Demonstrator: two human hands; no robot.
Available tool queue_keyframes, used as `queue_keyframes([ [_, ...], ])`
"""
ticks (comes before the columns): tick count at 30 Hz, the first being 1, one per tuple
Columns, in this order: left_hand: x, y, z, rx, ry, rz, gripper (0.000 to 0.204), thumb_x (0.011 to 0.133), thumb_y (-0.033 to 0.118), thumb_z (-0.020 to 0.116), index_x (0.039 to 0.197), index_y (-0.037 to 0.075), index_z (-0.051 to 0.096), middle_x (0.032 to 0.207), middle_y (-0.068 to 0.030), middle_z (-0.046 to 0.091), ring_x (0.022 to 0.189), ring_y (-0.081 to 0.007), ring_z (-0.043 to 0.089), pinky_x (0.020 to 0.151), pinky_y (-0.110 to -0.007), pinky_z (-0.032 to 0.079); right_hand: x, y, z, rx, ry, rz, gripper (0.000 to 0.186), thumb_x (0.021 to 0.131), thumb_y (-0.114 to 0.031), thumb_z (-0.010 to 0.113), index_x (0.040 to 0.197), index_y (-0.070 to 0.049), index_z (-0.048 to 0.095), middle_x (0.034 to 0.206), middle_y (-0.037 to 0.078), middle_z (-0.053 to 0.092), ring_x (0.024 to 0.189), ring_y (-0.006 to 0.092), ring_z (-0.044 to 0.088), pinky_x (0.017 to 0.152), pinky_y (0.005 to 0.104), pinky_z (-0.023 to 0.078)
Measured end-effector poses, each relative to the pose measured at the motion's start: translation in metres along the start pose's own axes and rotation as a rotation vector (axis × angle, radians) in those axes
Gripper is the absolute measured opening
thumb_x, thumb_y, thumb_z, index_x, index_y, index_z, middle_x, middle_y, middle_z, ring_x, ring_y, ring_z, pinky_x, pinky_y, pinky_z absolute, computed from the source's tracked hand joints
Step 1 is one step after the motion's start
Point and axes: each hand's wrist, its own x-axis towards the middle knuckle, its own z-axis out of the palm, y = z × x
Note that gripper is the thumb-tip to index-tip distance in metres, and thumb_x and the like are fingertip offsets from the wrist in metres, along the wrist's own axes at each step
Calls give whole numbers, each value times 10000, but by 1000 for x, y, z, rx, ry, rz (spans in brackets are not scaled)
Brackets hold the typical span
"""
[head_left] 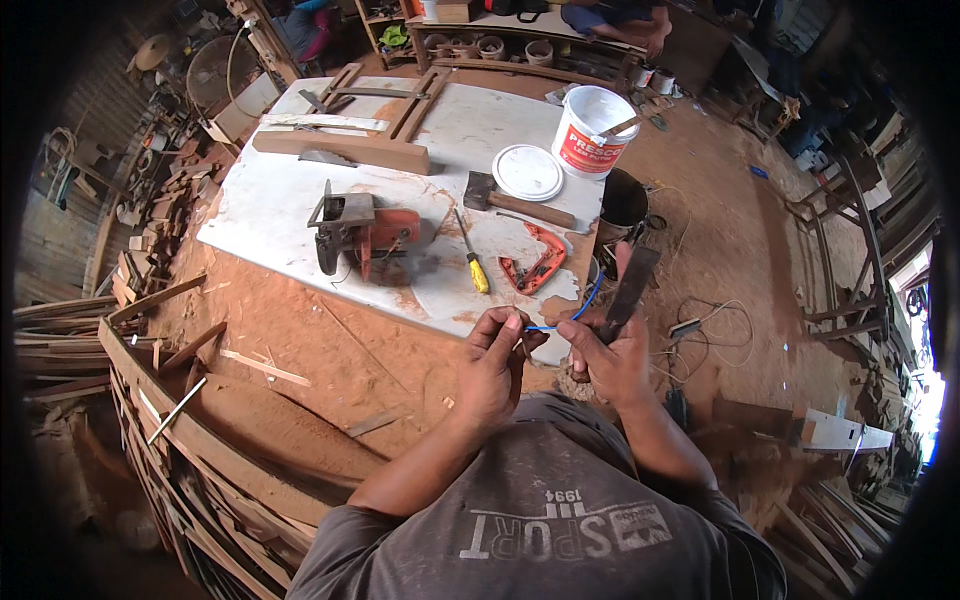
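Close in front of my body, my left hand [492, 362] pinches the end of a thin blue wire [592, 298] between thumb and fingers. My right hand [612, 352] grips the same wire a short way along and also holds a dark, flat blade-like tool [632, 285] that points up and away. Beyond my hands, an orange handle shell [540, 265] lies on the white table [300, 225]. Left of it are a yellow-handled screwdriver [477, 272] and a partly dismantled power tool with an orange housing [392, 230]. The wire's far end is hidden.
A wooden-handled hammer [535, 208], a round white lid [528, 172] and a white-and-red bucket [597, 135] occupy the table's right side. A wooden frame [345, 150] lies at its far end. Stacked timber strips [200, 455] stand at left; loose cables [700, 335] lie on the dirt floor.
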Motion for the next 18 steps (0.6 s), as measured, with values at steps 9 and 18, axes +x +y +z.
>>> queue_keyframes([
  [9, -7, 8, 1, 141, -45, 71, 96, 1052, 166, 553, 1089, 78, 552, 973, -30, 583, 897, -162, 577, 824, -323, 473, -4, 3, 7, 140, -38, -72, 76, 925, -29, 724, 973, 29, 713, 826, 79, 720, 540, 42, 552, 473, 210, 447],
  [18, -17, 10, -5, 494, -187, 186, 129, 1022, 111, 615, 1118, 42, 563, 951, -26, 598, 818, -85, 554, 702, -225, 439, 5, -11, 8, 124, 103, -2, 99, 907, -62, 755, 931, 9, 689, 700, 50, 670, 503, 48, 547, 441, 211, 425],
])
